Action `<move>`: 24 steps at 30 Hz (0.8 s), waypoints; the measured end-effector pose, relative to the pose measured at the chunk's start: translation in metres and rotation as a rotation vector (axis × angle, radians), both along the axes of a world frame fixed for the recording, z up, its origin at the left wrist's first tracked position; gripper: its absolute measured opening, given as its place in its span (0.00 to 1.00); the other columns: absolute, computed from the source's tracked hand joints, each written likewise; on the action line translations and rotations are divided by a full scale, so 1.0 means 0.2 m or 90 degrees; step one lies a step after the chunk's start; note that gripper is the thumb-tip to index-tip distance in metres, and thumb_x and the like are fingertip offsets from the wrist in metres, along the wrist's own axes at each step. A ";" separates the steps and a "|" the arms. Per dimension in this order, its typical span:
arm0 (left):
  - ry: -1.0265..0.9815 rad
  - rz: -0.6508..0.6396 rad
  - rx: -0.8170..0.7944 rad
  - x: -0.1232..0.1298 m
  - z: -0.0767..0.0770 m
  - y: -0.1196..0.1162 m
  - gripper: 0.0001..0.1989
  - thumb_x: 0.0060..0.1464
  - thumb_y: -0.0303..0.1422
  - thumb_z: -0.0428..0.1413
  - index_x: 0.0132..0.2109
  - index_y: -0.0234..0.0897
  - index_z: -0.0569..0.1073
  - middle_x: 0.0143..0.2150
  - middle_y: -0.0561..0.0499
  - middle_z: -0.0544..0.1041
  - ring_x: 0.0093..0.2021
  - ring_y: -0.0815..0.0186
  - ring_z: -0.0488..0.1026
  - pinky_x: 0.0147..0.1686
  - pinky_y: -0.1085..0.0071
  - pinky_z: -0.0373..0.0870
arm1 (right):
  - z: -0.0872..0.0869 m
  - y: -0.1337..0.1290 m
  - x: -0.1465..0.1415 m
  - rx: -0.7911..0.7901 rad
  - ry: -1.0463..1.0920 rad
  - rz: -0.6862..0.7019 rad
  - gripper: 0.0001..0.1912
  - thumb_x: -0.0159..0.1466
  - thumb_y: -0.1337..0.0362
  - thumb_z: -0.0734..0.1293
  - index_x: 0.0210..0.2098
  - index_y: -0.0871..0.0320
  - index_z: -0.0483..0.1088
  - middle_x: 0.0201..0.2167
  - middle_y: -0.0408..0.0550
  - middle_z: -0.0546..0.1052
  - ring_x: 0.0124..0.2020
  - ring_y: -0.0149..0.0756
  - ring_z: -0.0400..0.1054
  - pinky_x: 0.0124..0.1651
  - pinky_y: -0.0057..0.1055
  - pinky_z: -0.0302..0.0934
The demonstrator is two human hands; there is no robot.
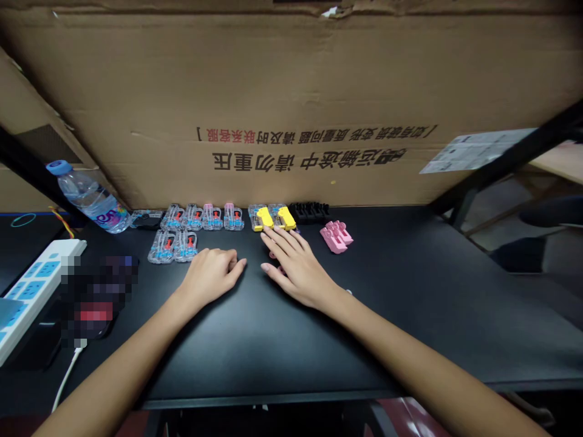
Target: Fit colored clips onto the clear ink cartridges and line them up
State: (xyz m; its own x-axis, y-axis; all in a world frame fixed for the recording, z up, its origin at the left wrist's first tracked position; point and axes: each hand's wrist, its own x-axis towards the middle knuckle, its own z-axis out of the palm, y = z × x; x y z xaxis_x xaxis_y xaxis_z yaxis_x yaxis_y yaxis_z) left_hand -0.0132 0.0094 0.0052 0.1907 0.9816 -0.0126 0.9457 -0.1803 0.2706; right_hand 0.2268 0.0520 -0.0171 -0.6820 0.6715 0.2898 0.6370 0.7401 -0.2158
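My left hand (213, 274) rests on the black table with its fingers curled in and its thumb sticking out to the right. No object shows in it, though its palm side is hidden. Just beyond it lie small clear plastic toy pieces with blue and red parts (186, 245). My right hand (296, 267) is stretched out, palm down, over small pink parts (272, 255) that it mostly covers. Its fingertips reach close to two yellow gun-shaped pieces (263, 218). Right of that hand stand pink plastic pieces (336, 237), apart from it.
A cardboard wall (291, 91) closes off the back of the table (432, 303). Black parts (310, 212) lie along it beside more clear pieces (212, 217). At left are a water bottle (98, 200), a white power strip (45, 273) and a blurred-out device with a white cable (68, 370).
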 end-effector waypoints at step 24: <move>-0.029 -0.166 0.176 -0.05 -0.01 0.01 0.09 0.70 0.37 0.54 0.48 0.39 0.78 0.48 0.46 0.80 0.49 0.55 0.72 0.46 0.59 0.64 | 0.03 0.13 0.17 0.015 0.227 -0.087 0.15 0.73 0.58 0.65 0.56 0.53 0.77 0.56 0.55 0.81 0.60 0.52 0.73 0.66 0.56 0.64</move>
State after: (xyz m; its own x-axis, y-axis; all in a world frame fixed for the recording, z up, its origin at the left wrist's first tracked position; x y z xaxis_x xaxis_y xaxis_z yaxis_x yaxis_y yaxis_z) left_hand -0.0222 0.0115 0.0041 0.4287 0.8651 0.2604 0.8465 -0.4853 0.2188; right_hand 0.2611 0.0775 -0.0120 -0.4400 0.7398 0.5090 0.6178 0.6607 -0.4263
